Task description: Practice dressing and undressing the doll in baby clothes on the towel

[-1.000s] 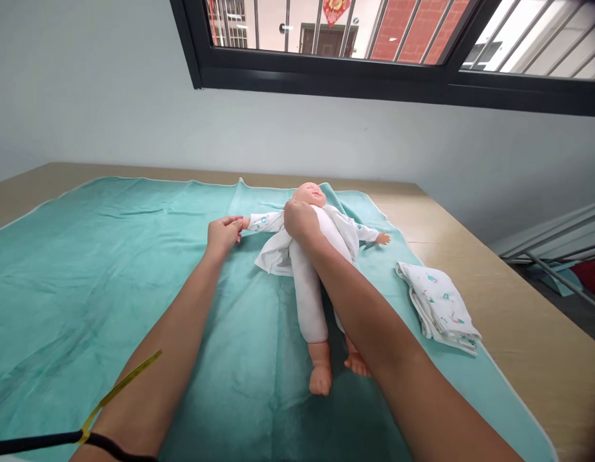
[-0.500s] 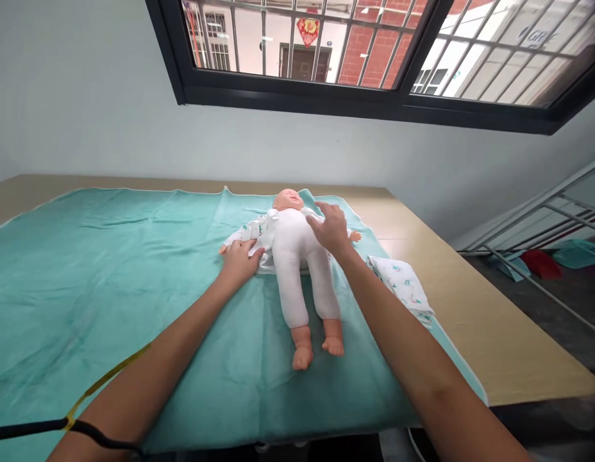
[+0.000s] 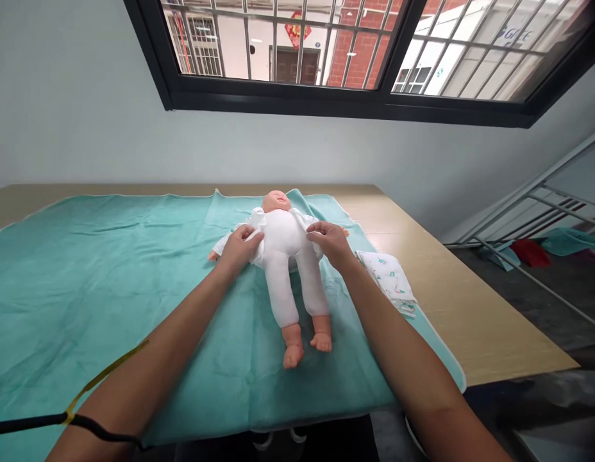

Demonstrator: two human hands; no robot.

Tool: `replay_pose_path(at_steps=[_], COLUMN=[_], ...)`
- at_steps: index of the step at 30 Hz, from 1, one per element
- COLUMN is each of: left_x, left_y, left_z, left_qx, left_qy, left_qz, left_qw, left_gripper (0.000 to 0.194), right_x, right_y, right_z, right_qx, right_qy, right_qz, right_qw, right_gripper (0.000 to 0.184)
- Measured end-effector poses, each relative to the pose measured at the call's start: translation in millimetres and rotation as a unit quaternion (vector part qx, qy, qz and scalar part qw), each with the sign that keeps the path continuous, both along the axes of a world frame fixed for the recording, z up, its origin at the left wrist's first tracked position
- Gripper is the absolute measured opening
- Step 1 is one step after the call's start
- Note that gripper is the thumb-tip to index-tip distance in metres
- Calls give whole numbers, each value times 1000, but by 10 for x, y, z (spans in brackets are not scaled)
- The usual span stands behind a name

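A baby doll (image 3: 284, 234) with a white cloth body lies on its back, its head away from me and its bare feet towards me. Its arms are in the sleeves of a white printed baby shirt (image 3: 300, 218), which is spread open at the front. My left hand (image 3: 238, 247) pinches the shirt's edge on the left of the doll's belly. On the other side, my right hand (image 3: 330, 240) has its fingertips closed on the opposite front edge. Part of the shirt is hidden under the doll and behind my fingers.
A green cloth sheet (image 3: 134, 269) covers much of the wooden table (image 3: 451, 295). Folded white printed fabric (image 3: 388, 279) lies right of the doll. Behind are a wall and a barred window (image 3: 278, 45). A metal frame (image 3: 533, 199) stands at the right. A black cord (image 3: 28, 425) crosses my left forearm.
My right hand has come down from above the doll and closed on the shirt's edge. My left hand has lifted its side of the shirt. The view has shifted slightly.
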State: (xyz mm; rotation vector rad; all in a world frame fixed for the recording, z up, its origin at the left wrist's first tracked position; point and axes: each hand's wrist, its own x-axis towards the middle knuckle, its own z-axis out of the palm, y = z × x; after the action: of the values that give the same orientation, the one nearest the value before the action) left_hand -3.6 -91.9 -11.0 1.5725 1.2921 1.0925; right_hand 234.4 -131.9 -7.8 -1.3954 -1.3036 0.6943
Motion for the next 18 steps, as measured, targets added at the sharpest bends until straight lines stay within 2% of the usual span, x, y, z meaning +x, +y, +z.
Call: replay_pose_path(at_steps=[3,5,7,9,10,12,14,15,17,18], left_x=[125,126,108,150,211,401,606,680,723,692], left_y=[1,67,163,232,234,141,-65,-185,-384,-432], left_z=[85,153,237,321,354,385,370,352,316,301], left_qx=[-47,-67,-50,18,68,178,258,276,304,312], left_qy=[-64,-133,-163,-129,-97,-10,88,124,141,127], left_qz=[-35,17,85,87,54,-75,-237,-298,-328,-307], left_qw=[996,989,982,988,992,981,932,905,883,890], left_gripper=[35,38,44,52,53,56,62,67,70,68], right_x=[-171,-205,-173,-116,-94,-74,-80,-84,-77,-70], right_y=[-66,-99,-91,-37,1,76,122,130,126,119], right_z=[77,78,63,49,45,45,49,51,58,66], right_qx=[23,24,-18,-87,-122,-165,-167,-157,-122,-109], right_qy=[-88,-80,30,159,197,195,155,140,137,146], right_qz=[32,49,16,-29,-38,-26,-7,0,16,28], right_qw=[995,995,999,983,972,966,974,978,983,983], right_gripper=[18,22,35,41,37,26,20,19,19,20])
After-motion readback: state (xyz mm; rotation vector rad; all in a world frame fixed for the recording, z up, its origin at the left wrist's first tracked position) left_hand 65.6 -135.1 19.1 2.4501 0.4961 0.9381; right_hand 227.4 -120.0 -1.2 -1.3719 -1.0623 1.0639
